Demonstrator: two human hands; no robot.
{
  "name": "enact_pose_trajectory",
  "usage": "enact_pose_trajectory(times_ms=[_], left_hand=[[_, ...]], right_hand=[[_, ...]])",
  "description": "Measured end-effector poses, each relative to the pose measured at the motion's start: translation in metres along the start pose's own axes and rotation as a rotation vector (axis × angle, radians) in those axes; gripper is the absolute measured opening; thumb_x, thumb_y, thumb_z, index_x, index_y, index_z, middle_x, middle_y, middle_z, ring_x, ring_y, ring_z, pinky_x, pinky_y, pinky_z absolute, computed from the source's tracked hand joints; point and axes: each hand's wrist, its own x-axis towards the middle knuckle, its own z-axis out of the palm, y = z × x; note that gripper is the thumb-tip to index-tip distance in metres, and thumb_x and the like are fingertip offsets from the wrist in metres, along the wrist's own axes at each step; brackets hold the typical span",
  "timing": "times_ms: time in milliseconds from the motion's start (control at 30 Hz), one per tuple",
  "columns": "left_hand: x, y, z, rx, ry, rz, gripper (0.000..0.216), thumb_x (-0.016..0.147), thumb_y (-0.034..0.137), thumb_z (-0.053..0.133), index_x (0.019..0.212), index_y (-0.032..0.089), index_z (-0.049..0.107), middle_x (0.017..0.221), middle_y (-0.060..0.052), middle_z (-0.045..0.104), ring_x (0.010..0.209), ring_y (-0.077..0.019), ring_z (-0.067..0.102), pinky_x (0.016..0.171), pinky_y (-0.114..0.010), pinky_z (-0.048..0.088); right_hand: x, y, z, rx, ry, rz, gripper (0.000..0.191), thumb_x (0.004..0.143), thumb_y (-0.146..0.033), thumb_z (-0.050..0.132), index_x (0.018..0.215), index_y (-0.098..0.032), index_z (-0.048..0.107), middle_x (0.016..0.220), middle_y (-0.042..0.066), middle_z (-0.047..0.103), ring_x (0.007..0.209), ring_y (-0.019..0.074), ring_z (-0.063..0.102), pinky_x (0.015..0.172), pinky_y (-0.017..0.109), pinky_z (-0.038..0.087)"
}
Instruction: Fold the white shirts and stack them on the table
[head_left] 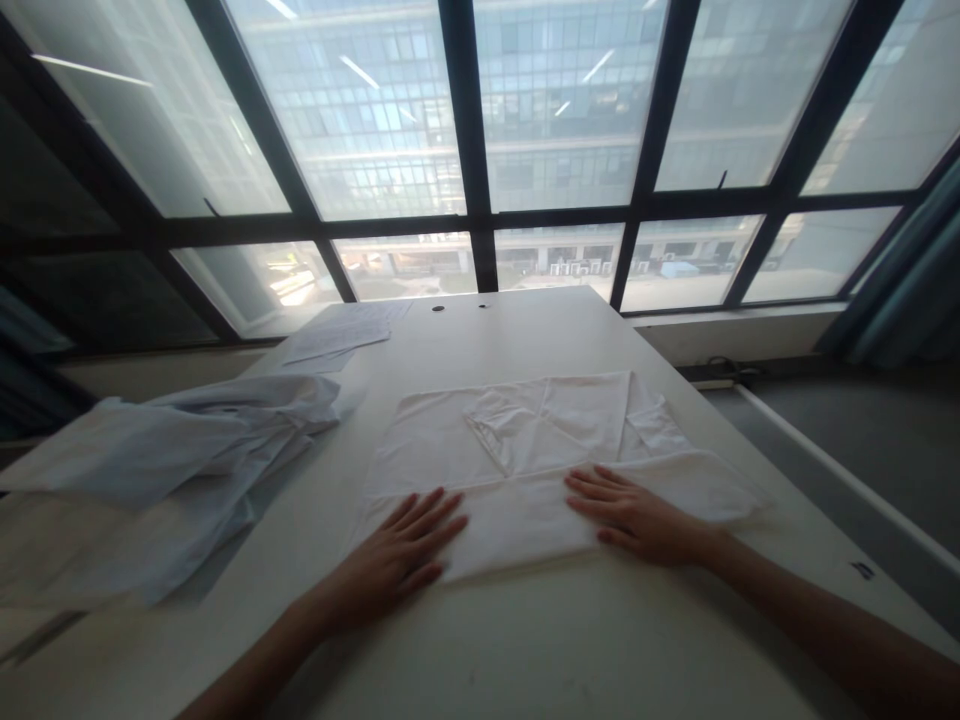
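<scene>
A white cloth garment (pixel 517 530) lies spread on the white table (pixel 525 335), its near part folded over into a long band. Along the left of that band my left hand (pixel 401 550) rests flat, palm down with fingers stretched out. My right hand (pixel 634 515) lies flat on the right part of the same band, its fingers pointing left and slightly apart. Neither hand grips the fabric. Behind the fold, creased layers and what looks like an opening show on the cloth; the kind of garment is hard to tell.
Loosely piled white cloth or thin bags (pixel 172 470) sit on the table's left side. Behind them lie paper sheets (pixel 337 335). A small dark object (pixel 862 570) is near the right edge. Dark-framed windows (pixel 480 130) stand beyond the far edge, with a blue curtain (pixel 900 280) at right.
</scene>
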Motion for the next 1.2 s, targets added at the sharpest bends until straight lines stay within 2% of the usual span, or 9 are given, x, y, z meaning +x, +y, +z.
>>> enact_pose_trajectory(times_ms=[67, 233, 400, 633, 800, 900, 1000, 1100, 1200], left_hand=[[-0.004, -0.007, 0.005, 0.024, 0.003, -0.052, 0.063, 0.107, 0.052, 0.038, 0.163, 0.04, 0.012, 0.168, 0.003, 0.018, 0.156, -0.0271, 0.02, 0.126, -0.046, 0.017], [-0.018, -0.037, 0.024, 0.093, 0.045, -0.266, 0.063, 0.106, 0.055, 0.034, 0.162, 0.039, 0.012, 0.167, 0.001, 0.021, 0.155, -0.029, 0.022, 0.124, -0.049, 0.022], [-0.024, -0.057, 0.033, 0.083, 0.039, -0.458, 0.058, 0.107, 0.055, 0.027, 0.162, 0.037, 0.017, 0.166, 0.0, 0.024, 0.154, -0.0299, 0.024, 0.122, -0.055, 0.026], [-0.024, -0.06, 0.034, 0.004, -0.008, -0.517, 0.061, 0.106, 0.058, 0.024, 0.162, 0.035, 0.019, 0.168, -0.001, 0.02, 0.156, -0.0289, 0.019, 0.123, -0.058, 0.022], [-0.025, -0.106, 0.033, -0.044, 0.081, -0.506, 0.066, 0.104, 0.059, 0.027, 0.163, 0.029, 0.027, 0.164, -0.011, 0.033, 0.152, -0.0325, 0.03, 0.118, -0.058, 0.034], [-0.008, -0.143, 0.02, -0.099, 0.191, -0.477, 0.075, 0.101, 0.064, 0.03, 0.159, 0.017, 0.038, 0.158, -0.019, 0.043, 0.147, -0.0336, 0.041, 0.117, -0.052, 0.037], [0.027, -0.173, 0.003, -0.148, 0.248, -0.478, 0.088, 0.096, 0.074, 0.031, 0.151, 0.007, 0.047, 0.154, -0.023, 0.047, 0.142, -0.0341, 0.047, 0.119, -0.049, 0.035], [0.069, -0.194, -0.008, -0.18, 0.295, -0.51, 0.086, 0.091, 0.075, 0.039, 0.141, 0.008, 0.057, 0.148, -0.023, 0.055, 0.139, -0.0337, 0.051, 0.119, -0.047, 0.037], [0.103, -0.211, -0.011, -0.206, 0.301, -0.594, 0.071, 0.089, 0.065, 0.051, 0.132, 0.009, 0.063, 0.142, -0.021, 0.06, 0.137, -0.0322, 0.053, 0.117, -0.044, 0.038]], right_hand=[[-0.001, 0.003, 0.002, -0.007, 0.046, 0.027, 0.059, 0.104, -0.039, 0.052, 0.16, -0.034, 0.033, 0.167, 0.003, 0.029, 0.156, 0.0241, 0.02, 0.128, 0.047, 0.014], [-0.004, 0.019, 0.013, -0.182, 0.123, 0.21, 0.064, 0.104, -0.043, 0.047, 0.163, -0.034, 0.022, 0.17, 0.004, 0.01, 0.157, 0.0276, 0.006, 0.126, 0.056, 0.01], [-0.006, 0.034, 0.024, -0.307, 0.213, 0.332, 0.064, 0.105, -0.046, 0.042, 0.164, -0.034, 0.019, 0.17, 0.006, 0.012, 0.157, 0.0287, 0.008, 0.124, 0.061, 0.012], [-0.005, 0.033, 0.024, -0.302, 0.193, 0.35, 0.062, 0.106, -0.049, 0.038, 0.163, -0.031, 0.022, 0.17, 0.007, 0.014, 0.157, 0.0272, 0.01, 0.125, 0.059, 0.015], [-0.005, 0.054, 0.002, -0.289, 0.271, 0.328, 0.056, 0.107, -0.047, 0.033, 0.16, -0.028, 0.034, 0.168, 0.009, 0.025, 0.156, 0.0275, 0.019, 0.123, 0.058, 0.022], [0.005, 0.093, -0.024, -0.275, 0.371, 0.354, 0.056, 0.105, -0.045, 0.038, 0.156, -0.022, 0.043, 0.162, 0.013, 0.039, 0.152, 0.0295, 0.032, 0.122, 0.057, 0.029], [0.024, 0.14, -0.05, -0.278, 0.438, 0.417, 0.053, 0.1, -0.037, 0.045, 0.148, -0.015, 0.052, 0.153, 0.018, 0.05, 0.146, 0.0319, 0.042, 0.121, 0.054, 0.033], [0.046, 0.18, -0.072, -0.329, 0.427, 0.486, 0.049, 0.097, -0.028, 0.048, 0.144, -0.016, 0.057, 0.145, 0.016, 0.059, 0.14, 0.0314, 0.049, 0.119, 0.053, 0.037], [0.062, 0.206, -0.087, -0.408, 0.351, 0.544, 0.048, 0.094, -0.022, 0.051, 0.141, -0.015, 0.06, 0.142, 0.016, 0.062, 0.137, 0.0305, 0.053, 0.117, 0.05, 0.041]])
